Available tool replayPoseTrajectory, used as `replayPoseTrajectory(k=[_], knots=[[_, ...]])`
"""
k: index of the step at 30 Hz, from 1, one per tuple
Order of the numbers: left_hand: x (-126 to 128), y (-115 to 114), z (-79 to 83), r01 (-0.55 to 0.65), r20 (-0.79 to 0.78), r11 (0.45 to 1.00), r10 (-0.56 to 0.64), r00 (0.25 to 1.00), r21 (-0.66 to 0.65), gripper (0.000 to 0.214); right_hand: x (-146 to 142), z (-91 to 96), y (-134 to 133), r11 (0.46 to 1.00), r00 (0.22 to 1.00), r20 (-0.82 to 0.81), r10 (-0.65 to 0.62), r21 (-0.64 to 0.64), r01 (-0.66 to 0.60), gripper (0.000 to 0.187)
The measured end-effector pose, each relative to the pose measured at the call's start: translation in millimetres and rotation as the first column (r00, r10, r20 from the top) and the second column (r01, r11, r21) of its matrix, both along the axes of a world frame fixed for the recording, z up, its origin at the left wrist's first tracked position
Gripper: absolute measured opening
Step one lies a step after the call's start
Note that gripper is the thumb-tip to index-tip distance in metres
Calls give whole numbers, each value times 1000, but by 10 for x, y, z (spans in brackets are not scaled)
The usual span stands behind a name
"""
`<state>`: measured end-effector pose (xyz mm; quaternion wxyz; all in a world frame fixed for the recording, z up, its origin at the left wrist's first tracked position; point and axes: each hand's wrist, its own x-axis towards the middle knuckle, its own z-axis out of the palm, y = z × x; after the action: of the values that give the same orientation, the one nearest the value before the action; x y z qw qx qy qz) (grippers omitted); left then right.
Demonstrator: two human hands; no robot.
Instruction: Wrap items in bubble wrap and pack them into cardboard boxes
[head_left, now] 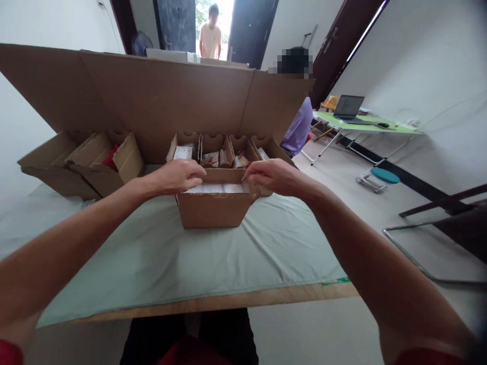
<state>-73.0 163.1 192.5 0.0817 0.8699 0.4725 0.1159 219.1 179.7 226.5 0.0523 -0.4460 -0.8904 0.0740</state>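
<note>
An open cardboard box (213,210) stands upright on the green cloth in front of me, with white packets (224,188) inside it. My left hand (177,177) has its fingers curled at the box's back left corner, thumb and fingertips over the opening. At the back right corner, my right hand (272,175) pinches the rim. Fingertips partly hide both corners. Just behind, several narrow cardboard bins stand in a row; one holds a white box (183,152), another some clear-wrapped packets (210,159).
Two larger cardboard bins (84,175) stand at the left, one with something red inside. A tall cardboard panel (163,96) rises behind the bins. Beyond it sits a person in a purple top (299,126); another person (210,38) stands in the doorway. A laptop (349,109) rests on a green table.
</note>
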Motion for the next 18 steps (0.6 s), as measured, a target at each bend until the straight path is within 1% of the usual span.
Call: replayPoseTrajectory(k=[1, 2, 3, 4, 5, 6, 7, 8, 9, 10, 11, 12, 13, 15, 16, 18], knots=[[-77, -170, -30, -83, 133, 995, 75, 988, 60, 34, 135, -21, -131, 1000, 996, -89, -26, 13, 28, 28], [-158, -346, -107, -182, 266, 978, 150, 952, 98, 35, 270, -82, -264, 999, 984, -172, -51, 8, 53, 28], [-238, -515, -233, -293, 390, 949, 227, 892, 119, 35, 398, -185, -390, 997, 969, -235, -79, -25, 75, 28], [-308, -668, -404, -389, 484, 916, 296, 823, 100, 34, 510, -325, -503, 993, 952, -285, -115, -68, 100, 29], [-363, -795, -608, -477, 567, 878, 372, 735, 44, 35, 600, -493, -594, 985, 933, -321, -160, -119, 128, 28], [-396, -892, -831, -532, 620, 845, 445, 646, -51, 38, 664, -680, -662, 973, 912, -354, -208, -167, 157, 26], [-403, -958, -1052, -550, 651, 820, 507, 565, -162, 44, 698, -872, -705, 959, 884, -389, -261, -210, 191, 24], [-385, -995, -1257, -542, 665, 798, 556, 499, -262, 52, 702, -1058, -725, 943, 854, -419, -310, -253, 218, 23], [-343, -1007, -1431, -517, 656, 784, 594, 465, -344, 60, 678, -1229, -725, 926, 825, -443, -351, -293, 237, 24], [-284, -999, -1566, -491, 651, 776, 615, 446, -397, 68, 630, -1378, -709, 912, 802, -460, -381, -328, 246, 28], [-214, -975, -1662, -462, 648, 776, 621, 440, -430, 74, 564, -1502, -681, 902, 783, -474, -403, -353, 250, 34], [-141, -941, -1723, -437, 650, 781, 619, 441, -446, 78, 488, -1601, -646, 895, 768, -487, -416, -369, 251, 42], [-74, -903, -1755, -419, 659, 789, 610, 441, -450, 81, 409, -1675, -607, 893, 754, -503, -422, -373, 252, 51], [27, -828, -1770, -389, 675, 805, 590, 443, -448, 81, 273, -1757, -540, 901, 727, -543, -421, -346, 263, 64], [55, -801, -1769, -380, 681, 811, 582, 445, -445, 80, 226, -1769, -522, 907, 711, -567, -417, -316, 280, 65], [66, -776, -1764, -384, 697, 819, 568, 438, -426, 79, 192, -1744, -527, 913, 671, -623, -403, -222, 343, 56]])
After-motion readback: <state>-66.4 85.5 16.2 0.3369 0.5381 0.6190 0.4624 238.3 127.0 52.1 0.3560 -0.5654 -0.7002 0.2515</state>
